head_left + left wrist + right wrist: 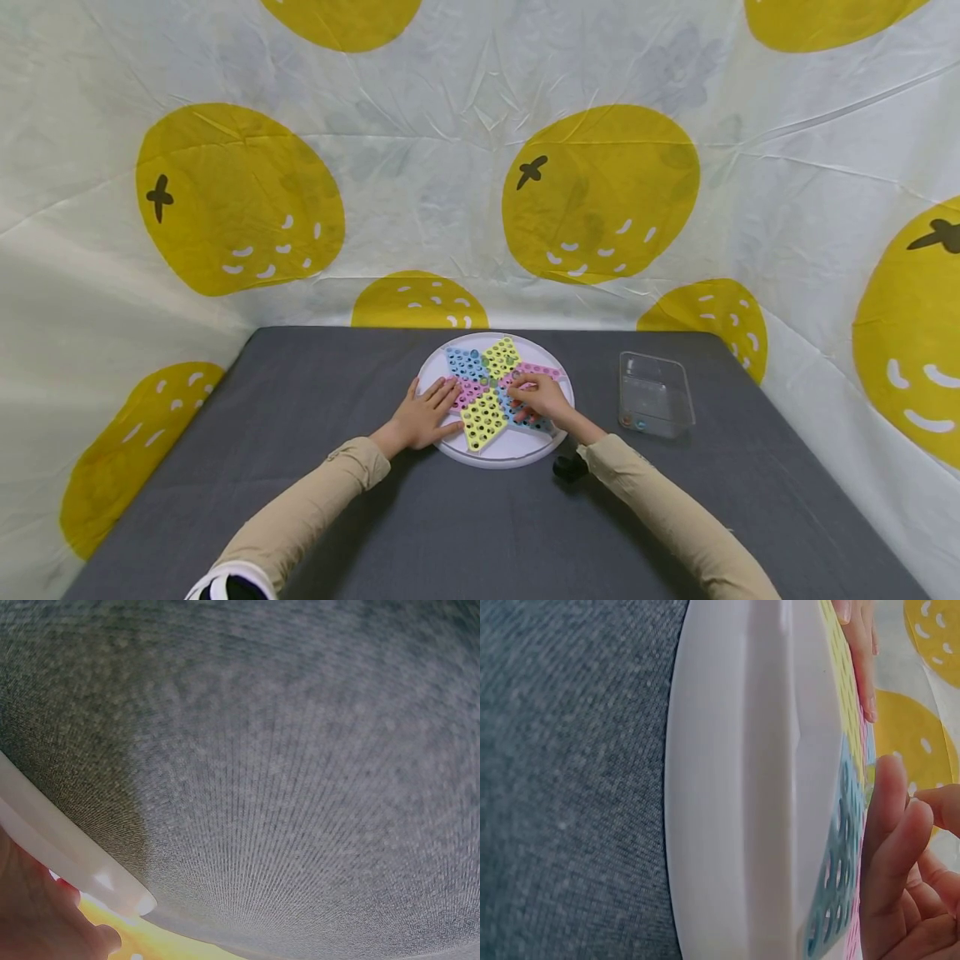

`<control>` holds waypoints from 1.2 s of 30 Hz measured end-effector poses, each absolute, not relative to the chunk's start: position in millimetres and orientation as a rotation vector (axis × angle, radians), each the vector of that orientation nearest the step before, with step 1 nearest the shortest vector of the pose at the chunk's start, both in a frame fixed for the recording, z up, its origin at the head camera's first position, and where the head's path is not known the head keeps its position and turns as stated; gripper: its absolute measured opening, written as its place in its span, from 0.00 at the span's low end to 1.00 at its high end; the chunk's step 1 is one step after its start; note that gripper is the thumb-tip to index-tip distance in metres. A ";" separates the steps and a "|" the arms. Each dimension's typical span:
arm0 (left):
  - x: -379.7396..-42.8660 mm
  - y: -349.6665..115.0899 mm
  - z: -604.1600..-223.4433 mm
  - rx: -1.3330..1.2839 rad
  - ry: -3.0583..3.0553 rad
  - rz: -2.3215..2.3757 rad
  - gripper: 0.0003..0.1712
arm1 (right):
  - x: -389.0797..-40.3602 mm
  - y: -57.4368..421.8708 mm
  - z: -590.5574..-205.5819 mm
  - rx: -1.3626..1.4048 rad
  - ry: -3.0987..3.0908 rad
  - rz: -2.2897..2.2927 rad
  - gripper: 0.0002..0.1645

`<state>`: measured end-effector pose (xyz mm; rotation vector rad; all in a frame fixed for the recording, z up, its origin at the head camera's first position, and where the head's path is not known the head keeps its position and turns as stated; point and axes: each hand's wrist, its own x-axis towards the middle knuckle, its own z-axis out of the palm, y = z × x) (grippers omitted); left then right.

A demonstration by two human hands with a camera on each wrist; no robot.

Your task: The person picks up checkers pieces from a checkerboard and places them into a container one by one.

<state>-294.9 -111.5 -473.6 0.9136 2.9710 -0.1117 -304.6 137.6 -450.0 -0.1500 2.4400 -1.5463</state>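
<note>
A round white Chinese checkers board (450, 350) with a star of pink, blue and yellow perforated sections lies on the table. Several glass marbles (474, 354) sit in its holes. My left hand (422, 415) rests on the board's left side, fingers spread over the pink section; the left wrist view catches only part of that hand (45, 915) by the white rim. Over the right-hand blue and pink sections, my right hand (542, 395) has thumb and finger brought together. In the right wrist view those fingertips (916, 817) pinch a small marble, mostly hidden.
A clear plastic box (656, 393) stands right of the board, a few marbles (637, 424) in its near left corner. A small black object (570, 468) is under the right wrist. The dark grey cloth (337, 358) covers the table, and a lemon-patterned curtain (427, 167) hangs behind.
</note>
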 end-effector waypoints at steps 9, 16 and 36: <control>-293.0 -110.6 -470.7 0.887 2.969 -0.105 0.41 | -299.4 142.4 -443.9 -0.154 2.454 -1.519 0.19; -290.9 -111.0 -468.4 0.912 2.980 -0.082 0.40 | -292.9 151.7 -438.5 -0.284 2.451 -1.546 0.17; -290.0 -110.7 -466.1 0.929 2.977 -0.075 0.40 | -281.1 181.5 -434.5 -0.217 2.513 -1.496 0.17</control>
